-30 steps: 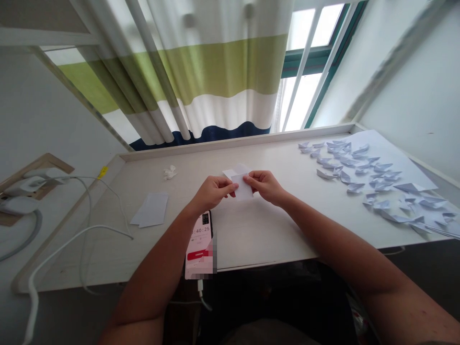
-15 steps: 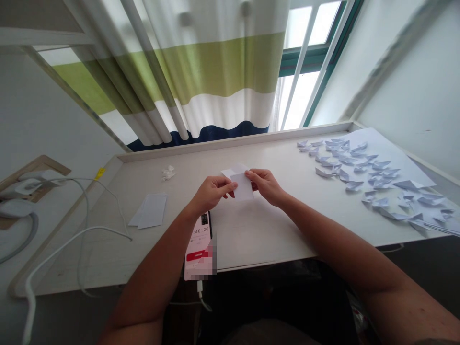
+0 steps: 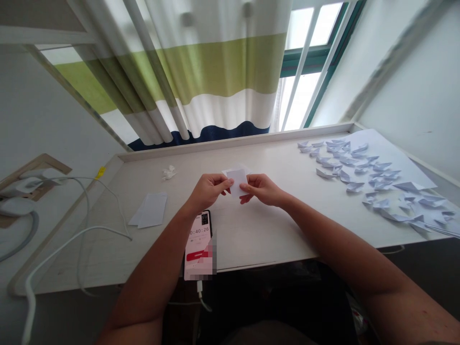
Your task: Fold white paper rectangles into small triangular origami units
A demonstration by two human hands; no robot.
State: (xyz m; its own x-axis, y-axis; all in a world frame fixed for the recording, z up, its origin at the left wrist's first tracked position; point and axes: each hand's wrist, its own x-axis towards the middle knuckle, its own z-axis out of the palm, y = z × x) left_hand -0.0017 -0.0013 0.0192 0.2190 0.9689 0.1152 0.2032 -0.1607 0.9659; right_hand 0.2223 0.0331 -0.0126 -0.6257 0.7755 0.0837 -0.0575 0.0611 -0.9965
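A small white sheet of paper [image 3: 237, 181] is held up between my two hands above the table. My left hand [image 3: 212, 190] pinches its left edge, thumb on the near face. On the right edge my right hand [image 3: 262, 189] grips it with the thumb in front and the fingers behind. More white paper [image 3: 227, 171] shows just beyond the held sheet, mostly hidden by it; I cannot tell whether it lies on the table. Many small folded paper boats [image 3: 354, 187] stand at the right side.
A phone [image 3: 199, 244] with a charging cable lies at the table's front edge. Flat paper slips [image 3: 153, 211] and a crumpled tissue [image 3: 168, 173] are on the left. White cables [image 3: 86, 235] run from the wall socket. A larger white sheet [image 3: 381, 143] lies under some boats.
My right hand has shifted from the sheet's upper right corner down along its right edge. The sheet has risen slightly and moved a little left.
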